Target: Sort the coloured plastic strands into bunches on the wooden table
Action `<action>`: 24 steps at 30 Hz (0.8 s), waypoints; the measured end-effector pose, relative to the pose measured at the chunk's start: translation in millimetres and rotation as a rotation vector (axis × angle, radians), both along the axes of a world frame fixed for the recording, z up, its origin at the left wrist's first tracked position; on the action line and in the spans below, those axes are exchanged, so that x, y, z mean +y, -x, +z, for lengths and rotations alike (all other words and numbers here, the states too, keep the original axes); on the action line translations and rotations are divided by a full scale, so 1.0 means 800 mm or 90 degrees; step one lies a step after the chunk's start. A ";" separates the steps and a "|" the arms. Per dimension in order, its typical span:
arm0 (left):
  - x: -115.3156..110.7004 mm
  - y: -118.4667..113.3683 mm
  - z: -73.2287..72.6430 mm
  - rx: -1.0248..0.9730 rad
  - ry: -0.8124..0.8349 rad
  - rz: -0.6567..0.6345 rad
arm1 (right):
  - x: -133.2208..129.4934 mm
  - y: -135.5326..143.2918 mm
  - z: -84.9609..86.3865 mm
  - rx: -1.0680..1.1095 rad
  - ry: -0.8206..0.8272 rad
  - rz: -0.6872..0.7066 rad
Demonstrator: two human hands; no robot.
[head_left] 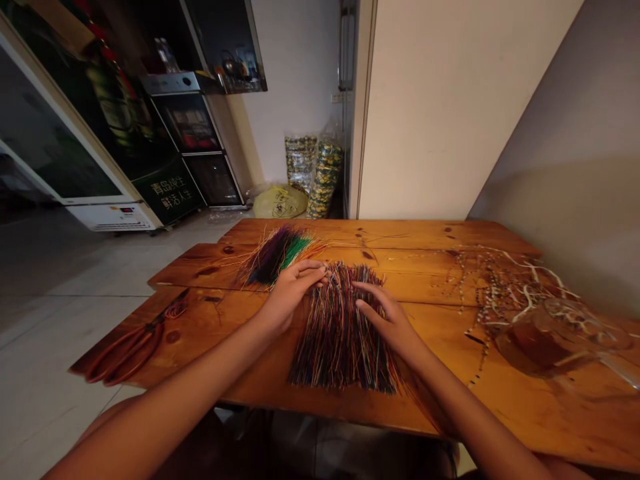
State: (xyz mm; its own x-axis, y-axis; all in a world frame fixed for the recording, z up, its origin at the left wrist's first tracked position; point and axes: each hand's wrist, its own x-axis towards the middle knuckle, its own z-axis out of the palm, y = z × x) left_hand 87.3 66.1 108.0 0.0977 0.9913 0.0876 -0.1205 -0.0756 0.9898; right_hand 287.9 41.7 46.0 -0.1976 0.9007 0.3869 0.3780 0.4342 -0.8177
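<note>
Clock centred on the main bundle of strands (345, 347), 12 = away from the wearer. Bundle is mid-surface (440, 333), near the front edge: thin multicoloured strands lying side by side, mostly running 12 to 6, bottom ends fairly even.

Left hand (300, 283) at the bundle's 11, by its top edge. Fingers pressed together at the tips; can't tell whether a strand is caught between them.

Right hand (390, 320) at about 2, over the bundle's right side. Fingers spread, index and thumb apart, both pointing to about 10. Can't tell if the tips touch the strands.

Second bundle (273, 260), purple/green/orange, between 10 and 11, just beyond the left hand, loose ends fanning out.

Red-handled scissors (135, 347) at 9, well apart from the bundle, handles toward 7, tip toward 1.

Clear jug (530, 343) with brown liquid at 3, blurred. Pile of pale strips and speckled strands (500, 287) between 2 and 3, partly behind the jug.

Past the surface: patterned rolls in clear plastic (325, 177) at 12, yellowish bag (280, 202) beside them at 11, both on the floor.
</note>
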 end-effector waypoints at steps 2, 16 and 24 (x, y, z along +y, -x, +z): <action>-0.005 -0.003 0.008 -0.022 0.012 -0.009 | -0.006 0.009 0.012 0.031 0.026 0.060; 0.041 0.013 -0.037 0.080 0.054 0.021 | -0.049 0.027 0.026 0.005 0.317 0.357; 0.088 0.010 -0.096 0.231 0.079 -0.007 | 0.005 -0.006 -0.016 -0.254 0.023 0.034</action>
